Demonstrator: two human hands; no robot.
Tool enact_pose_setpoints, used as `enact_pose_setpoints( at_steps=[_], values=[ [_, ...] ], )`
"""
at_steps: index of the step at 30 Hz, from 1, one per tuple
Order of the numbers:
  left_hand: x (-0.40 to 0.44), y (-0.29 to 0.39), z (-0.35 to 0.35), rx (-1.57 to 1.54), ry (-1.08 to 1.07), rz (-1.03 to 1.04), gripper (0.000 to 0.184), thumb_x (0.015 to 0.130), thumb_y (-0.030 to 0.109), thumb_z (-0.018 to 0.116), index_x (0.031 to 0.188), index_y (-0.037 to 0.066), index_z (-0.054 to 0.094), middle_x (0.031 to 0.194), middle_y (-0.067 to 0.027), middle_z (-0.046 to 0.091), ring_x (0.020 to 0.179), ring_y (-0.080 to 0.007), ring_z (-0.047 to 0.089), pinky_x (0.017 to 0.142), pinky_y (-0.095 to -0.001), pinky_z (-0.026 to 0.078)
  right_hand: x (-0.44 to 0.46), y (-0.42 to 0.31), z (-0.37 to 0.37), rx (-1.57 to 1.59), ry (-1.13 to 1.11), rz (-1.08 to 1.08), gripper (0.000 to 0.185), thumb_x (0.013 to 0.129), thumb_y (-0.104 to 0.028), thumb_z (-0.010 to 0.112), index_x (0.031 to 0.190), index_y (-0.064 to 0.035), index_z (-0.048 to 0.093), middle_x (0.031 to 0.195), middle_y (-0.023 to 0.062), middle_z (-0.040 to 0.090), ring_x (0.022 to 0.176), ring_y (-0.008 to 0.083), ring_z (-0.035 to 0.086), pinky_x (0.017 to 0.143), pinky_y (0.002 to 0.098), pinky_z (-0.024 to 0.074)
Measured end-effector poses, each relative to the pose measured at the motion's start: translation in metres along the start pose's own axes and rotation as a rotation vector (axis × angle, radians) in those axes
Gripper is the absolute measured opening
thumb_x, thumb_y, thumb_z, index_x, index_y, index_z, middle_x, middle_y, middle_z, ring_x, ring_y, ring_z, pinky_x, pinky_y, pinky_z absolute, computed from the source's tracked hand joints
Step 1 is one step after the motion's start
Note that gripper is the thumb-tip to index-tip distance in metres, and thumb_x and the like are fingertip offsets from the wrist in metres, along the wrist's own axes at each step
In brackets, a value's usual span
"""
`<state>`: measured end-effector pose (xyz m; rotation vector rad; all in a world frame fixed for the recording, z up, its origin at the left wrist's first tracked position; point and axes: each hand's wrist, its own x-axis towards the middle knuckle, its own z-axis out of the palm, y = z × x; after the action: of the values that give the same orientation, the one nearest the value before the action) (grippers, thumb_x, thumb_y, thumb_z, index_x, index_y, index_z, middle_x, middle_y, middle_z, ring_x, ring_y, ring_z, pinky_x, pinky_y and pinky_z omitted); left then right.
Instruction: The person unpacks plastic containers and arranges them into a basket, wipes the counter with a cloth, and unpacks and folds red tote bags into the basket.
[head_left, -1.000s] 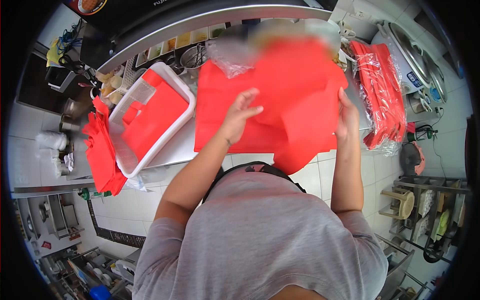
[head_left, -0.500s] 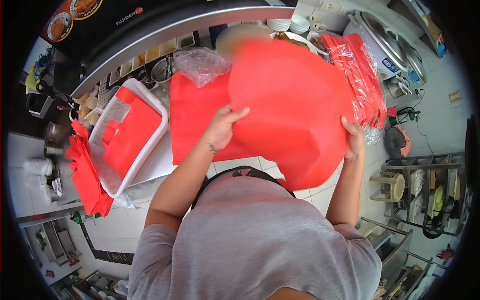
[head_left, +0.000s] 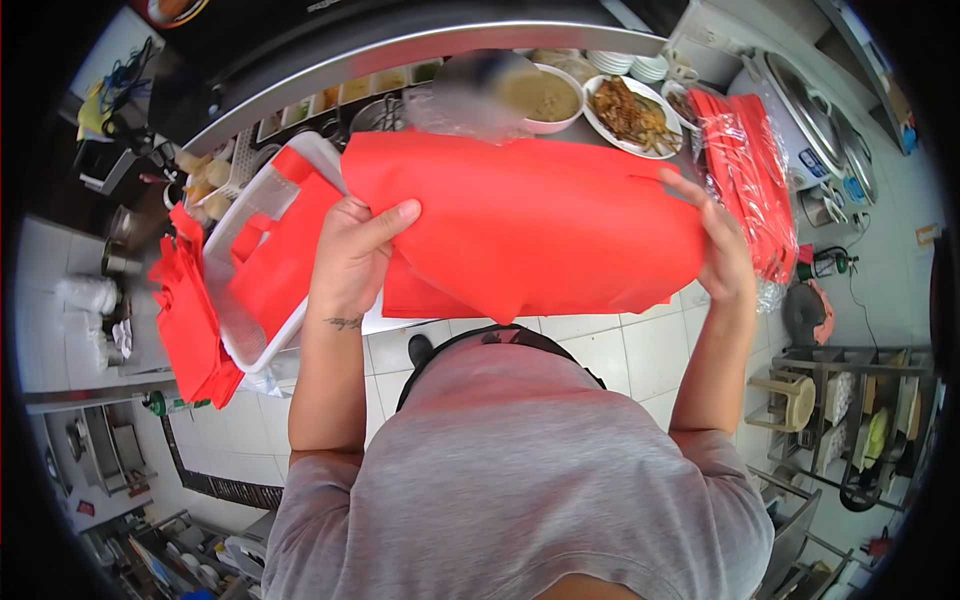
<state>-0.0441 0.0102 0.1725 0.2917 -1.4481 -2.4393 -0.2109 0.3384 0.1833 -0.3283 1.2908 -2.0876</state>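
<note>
A red fabric bag (head_left: 530, 220) is spread between my two hands, its lower edge sagging to a point toward me. My left hand (head_left: 350, 250) grips its left end, thumb on top and fingers hidden underneath. At the right end, my right hand (head_left: 728, 250) holds the bag's edge; one finger stretches out over the fabric and the others are partly hidden. More red fabric (head_left: 430, 300) lies beneath the held bag, on the counter. Crumpled clear plastic (head_left: 450, 115) sits behind it.
Left, a white basket (head_left: 265, 345) holds red bags, with more red bags (head_left: 190, 330) hanging beside it. Behind are a bowl of food (head_left: 545, 100) and a plate of food (head_left: 632, 115). A plastic-wrapped red bundle (head_left: 745, 170) and a large cooker (head_left: 795, 110) stand right.
The held bag has been lowered and stretched wider sideways, uncovering the food bowl and plate. My left hand has moved left; my right hand has shifted slightly right, one finger now extended.
</note>
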Motion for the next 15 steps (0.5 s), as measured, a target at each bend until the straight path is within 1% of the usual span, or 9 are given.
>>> enact_pose_setpoints(
  at_steps=[1,3,4,7,10,13,14,15],
  values=[
    [-0.003,0.008,-0.006,0.018,-0.002,-0.002,0.035,0.083,0.003,0.066,0.117,-0.001,0.056,0.11,-0.0112,0.065,0.102,-0.0181,0.062,0.092,-0.0322,0.047,0.016,0.012,-0.002,-0.043,0.005,0.022,0.05,0.086,-0.007,0.064,0.13,0.0045,0.046,0.116,0.0169,0.06,0.104,0.0197,0.061,0.092,0.0315,0.0473],
    [-0.007,0.026,-0.016,0.062,0.084,0.131,0.042,0.083,-0.001,0.065,0.123,-0.002,0.052,0.109,-0.0122,0.066,0.1,-0.0178,0.063,0.091,-0.0314,0.048,0.047,0.028,-0.005,-0.142,0.003,0.063,0.049,0.084,-0.007,0.065,0.129,0.0047,0.048,0.115,0.0171,0.06,0.105,0.0206,0.06,0.092,0.0325,0.0474],
    [-0.009,0.037,-0.023,0.083,0.134,0.205,0.046,0.082,-0.003,0.064,0.126,-0.002,0.05,0.108,-0.0126,0.066,0.099,-0.0176,0.063,0.09,-0.0309,0.048,0.051,0.026,0.005,-0.099,-0.041,-0.029,0.047,0.082,-0.002,0.065,0.126,0.005,0.05,0.115,0.017,0.06,0.104,0.0217,0.06,0.092,0.0328,0.0477],
    [-0.028,0.071,-0.058,0.155,0.244,0.422,0.058,0.082,-0.009,0.061,0.136,-0.002,0.041,0.106,-0.0129,0.066,0.095,-0.0167,0.064,0.087,-0.0285,0.049,0.052,0.01,0.053,-0.073,-0.167,-0.252,0.053,0.078,0.004,0.066,0.128,0.0052,0.048,0.116,0.018,0.061,0.104,0.0225,0.061,0.093,0.0329,0.0474],
    [-0.056,0.111,-0.083,0.205,0.302,0.609,0.06,0.081,-0.012,0.061,0.136,-0.002,0.042,0.099,-0.0114,0.067,0.088,-0.0154,0.065,0.084,-0.0256,0.05,0.054,0.01,0.134,-0.264,-0.235,-0.407,0.052,0.074,0.007,0.067,0.124,0.0061,0.053,0.114,0.0176,0.062,0.104,0.023,0.061,0.093,0.0325,0.0477],
    [-0.086,0.151,-0.138,0.59,0.515,0.494,0.05,0.079,-0.008,0.066,0.127,-0.001,0.055,0.089,-0.0087,0.067,0.08,-0.0129,0.063,0.077,-0.0228,0.049,0.082,0.038,0.188,-0.676,-0.162,-0.422,0.041,0.073,0.007,0.069,0.113,0.0045,0.062,0.109,0.0133,0.065,0.101,0.0208,0.062,0.09,0.0292,0.0481],
    [-0.093,0.162,-0.168,0.971,0.666,0.361,0.032,0.079,-0.003,0.069,0.111,-0.001,0.066,0.082,-0.0048,0.067,0.073,-0.0108,0.061,0.07,-0.0213,0.048,0.101,0.052,0.207,-0.942,-0.158,-0.469,0.027,0.075,0.004,0.069,0.102,-0.0006,0.069,0.1,0.008,0.067,0.094,0.0166,0.063,0.083,0.0267,0.0486],
    [-0.093,0.168,-0.199,1.126,0.715,0.312,0.029,0.08,-0.002,0.069,0.108,-0.001,0.067,0.081,-0.0041,0.067,0.073,-0.0103,0.061,0.068,-0.0213,0.047,0.114,0.066,0.236,-1.194,-0.137,-0.469,0.022,0.076,0.002,0.068,0.096,-0.0045,0.07,0.093,0.0074,0.067,0.088,0.0158,0.062,0.077,0.0265,0.0481]
  ],
)
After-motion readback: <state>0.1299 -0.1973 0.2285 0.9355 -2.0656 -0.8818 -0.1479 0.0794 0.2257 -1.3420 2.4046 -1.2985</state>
